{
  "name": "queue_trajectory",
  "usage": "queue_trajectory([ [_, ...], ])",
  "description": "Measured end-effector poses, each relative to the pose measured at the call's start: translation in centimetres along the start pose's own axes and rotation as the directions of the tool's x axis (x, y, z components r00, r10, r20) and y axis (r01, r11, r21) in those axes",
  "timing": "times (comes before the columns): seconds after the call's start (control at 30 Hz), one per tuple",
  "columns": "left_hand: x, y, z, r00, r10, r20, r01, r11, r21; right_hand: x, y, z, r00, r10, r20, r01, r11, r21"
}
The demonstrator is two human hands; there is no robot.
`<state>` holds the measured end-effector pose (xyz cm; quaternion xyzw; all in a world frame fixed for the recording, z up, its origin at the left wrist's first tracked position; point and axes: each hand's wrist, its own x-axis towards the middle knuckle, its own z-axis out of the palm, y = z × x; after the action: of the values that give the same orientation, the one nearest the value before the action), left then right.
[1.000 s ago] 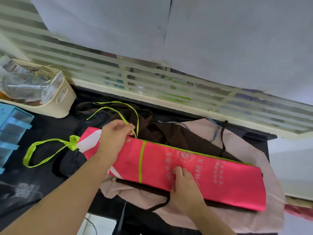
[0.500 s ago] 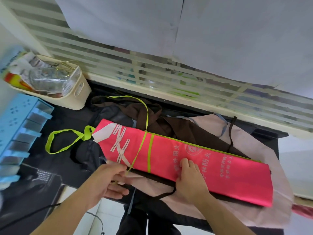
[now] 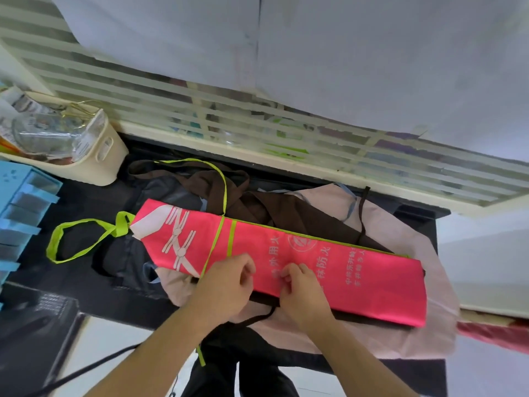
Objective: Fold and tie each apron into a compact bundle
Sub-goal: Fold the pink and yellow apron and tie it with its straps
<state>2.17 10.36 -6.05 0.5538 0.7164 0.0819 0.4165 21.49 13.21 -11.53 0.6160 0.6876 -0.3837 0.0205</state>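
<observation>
A pink-red apron [image 3: 343,270] lies folded into a long strip across a pile of other aprons on a black table [image 3: 86,279]. A thin lime-green tie [image 3: 217,224] runs from behind the strip, over its front, down to my left hand [image 3: 226,285], which is shut on it; the tie's end hangs below the table edge. A lime-green neck loop [image 3: 74,239] lies at the strip's left end. My right hand [image 3: 300,290] rests on the strip's near edge with its fingers curled against the fabric.
Under the strip lie a brown apron [image 3: 274,207], a pale pink apron [image 3: 400,339] and a dark one [image 3: 126,259]. A cream basket [image 3: 100,156] of clutter stands at the back left, beside a blue rack [image 3: 20,213]. A slatted window sill runs behind.
My left hand has pulled the green tie from the strip's top edge down across its front to the near edge, close to my right hand. The right hand has stayed on the strip.
</observation>
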Motion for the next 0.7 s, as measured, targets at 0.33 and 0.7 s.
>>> queue_trajectory([
  [0.33, 6.3, 2.0, 9.1, 0.999, 0.031, -0.013, -0.022, 0.901, 0.433, -5.3, 9.3, -3.5, 0.63, 0.719, 0.292, -0.454, 0.036, 0.89],
  [0.7, 7.6, 5.4, 9.7, 0.985, -0.169, 0.046, 0.113, 0.812, 0.573, -4.3, 12.3, -5.7, 0.678, 0.696, 0.236, -0.293, -0.039, 0.955],
])
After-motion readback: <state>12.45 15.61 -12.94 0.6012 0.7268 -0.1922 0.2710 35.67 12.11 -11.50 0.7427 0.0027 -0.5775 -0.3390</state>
